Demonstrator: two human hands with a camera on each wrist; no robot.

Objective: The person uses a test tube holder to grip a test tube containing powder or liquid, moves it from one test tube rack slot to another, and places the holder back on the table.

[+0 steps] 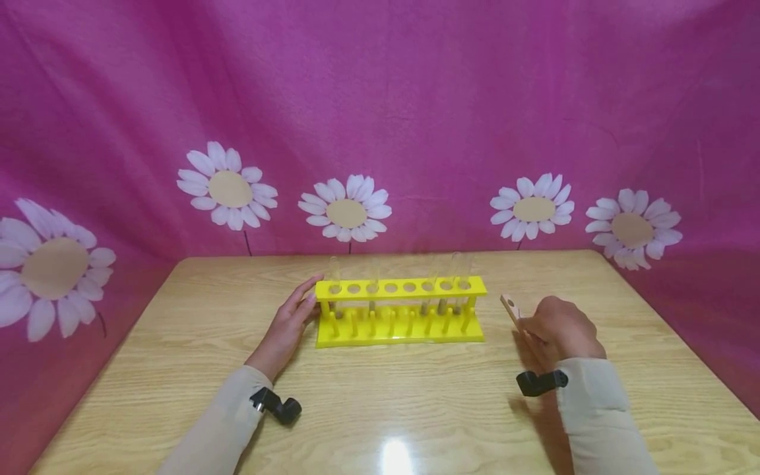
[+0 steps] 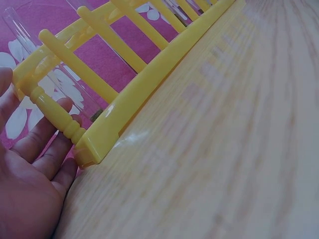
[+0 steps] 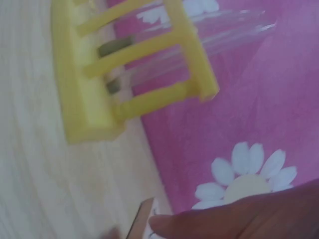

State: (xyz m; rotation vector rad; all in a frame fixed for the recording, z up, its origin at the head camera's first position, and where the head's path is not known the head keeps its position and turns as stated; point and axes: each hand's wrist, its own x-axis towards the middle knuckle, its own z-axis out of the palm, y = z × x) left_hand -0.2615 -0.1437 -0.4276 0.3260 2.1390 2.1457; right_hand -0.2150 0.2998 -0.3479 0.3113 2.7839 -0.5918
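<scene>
A yellow test tube rack (image 1: 400, 288) stands upright on the table, with several clear glass test tubes (image 1: 454, 265) in its holes. Small dark plugs of material (image 3: 116, 46) show at the bottoms of the tubes. My left hand (image 1: 287, 330) holds the rack's left end; in the left wrist view its fingers (image 2: 37, 142) lie behind the turned end post (image 2: 52, 110). To the right of the rack, my right hand (image 1: 561, 328) grips a wooden test tube holder (image 1: 509, 307), its tip pointing toward the rack. Most of the holder is hidden by the hand.
The wood-grain table (image 1: 380, 396) reaches back to a pink cloth (image 1: 415, 132) with white daisies hanging behind it. A black wrist camera (image 1: 279, 406) sits on the left sleeve, another black camera (image 1: 541, 382) on the right sleeve.
</scene>
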